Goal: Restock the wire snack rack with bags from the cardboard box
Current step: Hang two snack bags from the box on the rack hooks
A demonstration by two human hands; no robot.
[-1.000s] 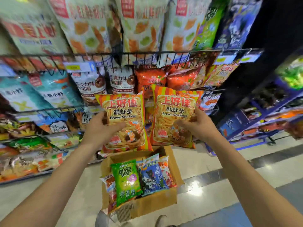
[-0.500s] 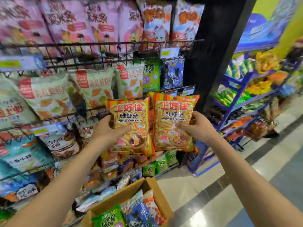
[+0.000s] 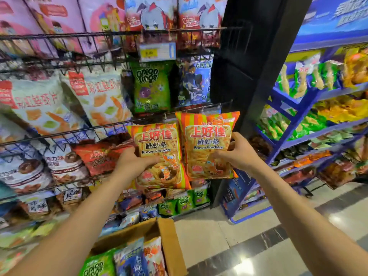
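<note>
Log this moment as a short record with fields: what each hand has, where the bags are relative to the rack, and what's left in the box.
left hand: holds a Prawn Crackers bag
right hand: holds a second Prawn Crackers bag
bag position: side by side, upright, in front of the wire rack
cardboard box: on the floor below, open
box contents: green onion rings bag, blue bag, orange bag

Two hands, the left [image 3: 135, 162] and the right [image 3: 238, 154], each hold one prawn cracker bag, left [image 3: 159, 154] and right [image 3: 208, 144]: two bags in all. One cardboard box [image 3: 169, 242] shows three bags: green [image 3: 95, 265], blue [image 3: 130, 259], orange [image 3: 155, 253].
</note>
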